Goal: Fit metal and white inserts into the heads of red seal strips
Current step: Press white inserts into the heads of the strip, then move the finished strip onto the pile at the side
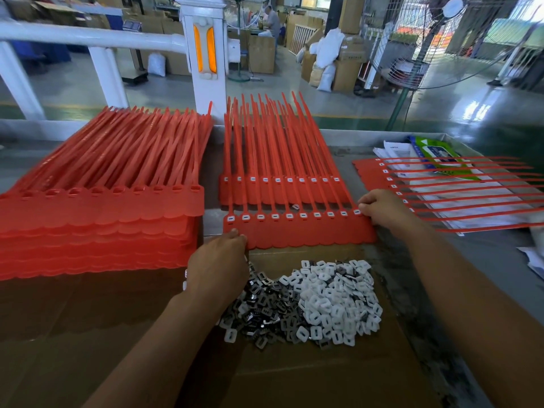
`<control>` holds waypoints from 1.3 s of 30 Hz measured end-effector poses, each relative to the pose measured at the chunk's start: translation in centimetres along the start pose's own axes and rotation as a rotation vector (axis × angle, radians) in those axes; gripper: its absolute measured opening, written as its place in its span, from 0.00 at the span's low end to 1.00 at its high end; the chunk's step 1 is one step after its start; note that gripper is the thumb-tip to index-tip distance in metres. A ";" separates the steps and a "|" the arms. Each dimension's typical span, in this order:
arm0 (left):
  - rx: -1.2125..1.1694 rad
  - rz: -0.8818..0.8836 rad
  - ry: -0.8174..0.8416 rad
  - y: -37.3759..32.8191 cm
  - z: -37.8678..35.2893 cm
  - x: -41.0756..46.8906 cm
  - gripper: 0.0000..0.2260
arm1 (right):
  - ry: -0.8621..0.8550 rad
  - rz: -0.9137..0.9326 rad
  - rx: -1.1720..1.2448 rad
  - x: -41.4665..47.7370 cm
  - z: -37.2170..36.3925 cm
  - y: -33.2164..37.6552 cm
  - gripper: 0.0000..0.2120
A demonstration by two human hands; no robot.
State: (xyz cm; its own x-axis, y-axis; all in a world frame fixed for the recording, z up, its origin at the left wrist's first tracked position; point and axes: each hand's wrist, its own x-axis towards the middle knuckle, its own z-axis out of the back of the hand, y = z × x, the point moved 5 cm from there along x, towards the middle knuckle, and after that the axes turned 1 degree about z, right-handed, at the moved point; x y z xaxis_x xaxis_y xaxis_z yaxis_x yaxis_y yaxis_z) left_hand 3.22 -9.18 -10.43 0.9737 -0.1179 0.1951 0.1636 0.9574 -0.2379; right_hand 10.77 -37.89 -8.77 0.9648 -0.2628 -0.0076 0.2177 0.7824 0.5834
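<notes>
A joined row of red seal strips (297, 231) lies in front of me, each head filled with a white insert. My left hand (217, 266) pinches its lower left corner. At the row's right end my right hand (382, 207) grips the edge next to the last head. Behind it lies a second filled row (279, 189). A tall stack of unfilled red strips (97, 219) sits to the left. On the cardboard (294, 375) near me is a heap of white inserts (332, 301) beside a heap of metal inserts (265, 304).
More filled red strips (441, 189) lie sideways at the right over papers and a green packet (438, 156). A white post with orange reflectors (204, 51) stands behind the bench. A standing fan (435, 45) is at the far right, and boxes and sacks fill the floor beyond.
</notes>
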 end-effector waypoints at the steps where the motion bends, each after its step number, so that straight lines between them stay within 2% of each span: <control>1: -0.002 0.001 0.000 0.0 0.0 0.0 0.13 | 0.008 -0.012 0.054 -0.2 0.2 0.0 0.07; 6: -0.009 0.002 -0.002 0.0 0.0 0.0 0.13 | 0.093 -0.148 0.300 -0.6 0.3 -0.6 0.06; 9: -0.006 -0.002 -0.007 0.0 0.0 0.0 0.14 | 0.137 -0.198 0.392 -1.1 0.1 -1.0 0.09; 13: 0.000 -0.009 -0.009 0.0 0.0 0.0 0.14 | 0.182 -0.120 0.243 -1.4 -0.5 -0.6 0.04; 24: -0.012 -0.016 0.007 0.0 0.0 0.0 0.14 | -0.088 0.066 0.340 -1.3 0.0 1.0 0.09; 30: -0.037 -0.024 0.002 0.1 -0.1 0.1 0.18 | -0.208 0.072 0.401 -0.9 0.4 1.2 0.10; 36: -0.024 -0.028 -0.026 0.2 -0.2 0.1 0.19 | -0.175 -0.049 0.366 -0.4 0.3 0.3 0.14; 39: -0.018 -0.033 -0.040 0.1 -0.2 0.1 0.18 | -0.092 -0.110 0.427 -0.6 -0.2 -0.2 0.17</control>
State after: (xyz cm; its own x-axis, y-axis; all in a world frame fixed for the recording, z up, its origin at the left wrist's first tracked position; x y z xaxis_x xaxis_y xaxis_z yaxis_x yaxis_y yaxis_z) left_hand 3.37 -9.14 -10.64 0.9606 -0.1381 0.2410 0.1985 0.9482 -0.2478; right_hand 10.21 -37.77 -9.05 0.9179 -0.3958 -0.0276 0.2196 0.4488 0.8662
